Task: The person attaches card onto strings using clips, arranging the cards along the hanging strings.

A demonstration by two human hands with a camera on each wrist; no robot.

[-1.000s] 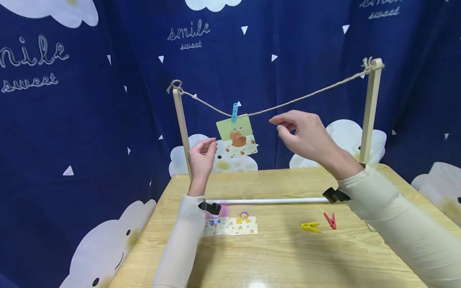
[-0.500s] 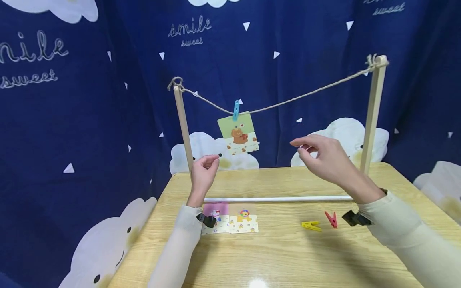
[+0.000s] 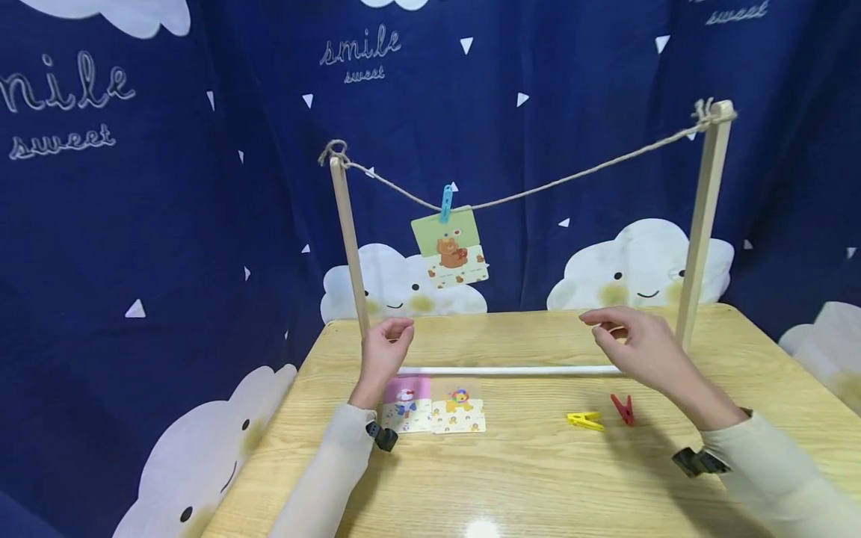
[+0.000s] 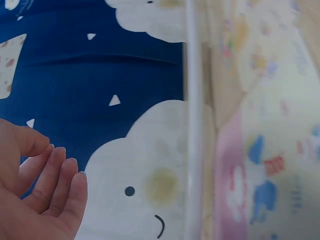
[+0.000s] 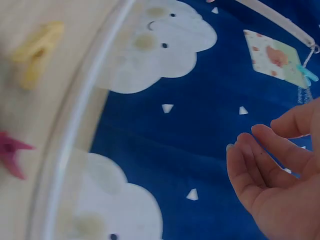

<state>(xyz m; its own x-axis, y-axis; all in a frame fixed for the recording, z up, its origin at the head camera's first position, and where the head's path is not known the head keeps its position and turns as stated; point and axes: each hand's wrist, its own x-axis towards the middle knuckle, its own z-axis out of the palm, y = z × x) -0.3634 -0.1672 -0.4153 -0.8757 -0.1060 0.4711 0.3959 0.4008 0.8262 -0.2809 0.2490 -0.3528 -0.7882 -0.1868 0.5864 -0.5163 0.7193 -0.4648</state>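
Observation:
A green card with a bear [image 3: 452,250] hangs tilted from a sagging rope [image 3: 578,175], held by a blue clothespin [image 3: 446,203]. My left hand [image 3: 385,351] is in the air below and left of that card, fingers loosely bent and holding nothing. Under its wrist, a pink card [image 3: 406,403] and a beige card with a lion [image 3: 459,407] lie side by side on the table. My right hand [image 3: 635,344] hovers, holding nothing, above a yellow clothespin [image 3: 585,421] and a red clothespin [image 3: 622,409]. The left wrist view shows the left hand's fingers [image 4: 60,185] relaxed.
Two wooden posts [image 3: 350,243] carry the rope at either side. A white bar [image 3: 511,370] runs between them low across the wooden table [image 3: 525,478]. Behind hangs a dark blue curtain [image 3: 511,149] with clouds.
Both hands have moved down, away from the hanging card. The right hand has also shifted to the right. The bear card stays clipped on the rope.

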